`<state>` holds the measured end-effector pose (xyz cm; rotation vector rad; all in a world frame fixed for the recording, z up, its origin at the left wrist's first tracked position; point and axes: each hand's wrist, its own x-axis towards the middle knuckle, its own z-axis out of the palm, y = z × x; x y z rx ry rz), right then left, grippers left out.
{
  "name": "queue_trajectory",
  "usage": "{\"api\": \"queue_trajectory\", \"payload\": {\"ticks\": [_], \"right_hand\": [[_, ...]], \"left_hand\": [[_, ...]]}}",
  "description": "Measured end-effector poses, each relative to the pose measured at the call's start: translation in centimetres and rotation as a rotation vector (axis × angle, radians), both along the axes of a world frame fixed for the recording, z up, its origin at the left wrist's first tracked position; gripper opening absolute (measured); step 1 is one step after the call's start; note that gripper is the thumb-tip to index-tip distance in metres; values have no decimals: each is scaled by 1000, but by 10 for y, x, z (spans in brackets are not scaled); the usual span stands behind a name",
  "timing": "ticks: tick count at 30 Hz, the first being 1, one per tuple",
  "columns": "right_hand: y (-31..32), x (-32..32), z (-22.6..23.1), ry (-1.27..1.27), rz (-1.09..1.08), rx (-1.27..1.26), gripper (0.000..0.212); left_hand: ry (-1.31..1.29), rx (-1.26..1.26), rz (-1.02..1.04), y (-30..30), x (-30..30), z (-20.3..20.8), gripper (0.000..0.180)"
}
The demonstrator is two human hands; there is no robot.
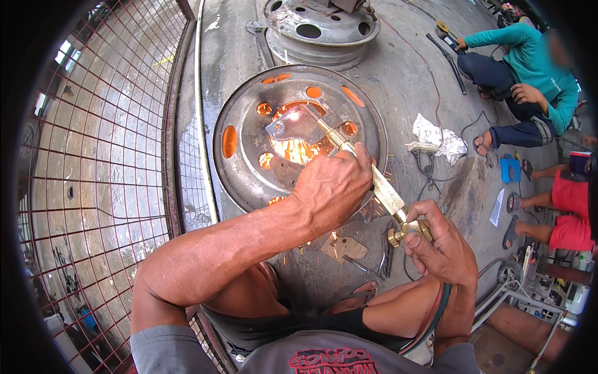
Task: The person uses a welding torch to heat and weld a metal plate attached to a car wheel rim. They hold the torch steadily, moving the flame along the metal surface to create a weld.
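Left hand (pixel 335 184) tightly curled, forearm (pixel 227 240) slanting forward and inward; right hand (pixel 446 248) lower, nearer, fingers (pixel 430 210) bent

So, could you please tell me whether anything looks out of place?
Yes: sparks fly around the steel wheel, yet the left hand and right hand hold the torch ungloved, which looks risky. A white cloth lies crumpled on the floor to the wheel's right, seemingly out of place.

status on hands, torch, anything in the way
Left hand gripping torch, right hand at its valve end. Tip over wheel, orange glow in holes. Left hand hides part of wheel.
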<state>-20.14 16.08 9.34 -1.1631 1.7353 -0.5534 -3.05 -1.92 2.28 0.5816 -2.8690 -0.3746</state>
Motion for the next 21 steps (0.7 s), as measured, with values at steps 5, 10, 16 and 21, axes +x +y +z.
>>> {"api": "queue_trajectory", "payload": {"ticks": [5,10,16,21], "right_hand": [[-1,1,0,-25,-8,4,42],[1,0,-2,-3,-12,-19,42],[1,0,0,22,-8,12,42],[-1,0,1,48,-15,-2,43]], "left_hand": [[3,-25,6,0,1,-2,45],[38,-15,21,1,1,-3,45],[-13,-13,-26,2,1,-1,58],[-35,12,13,0,-2,-2,46]]}}
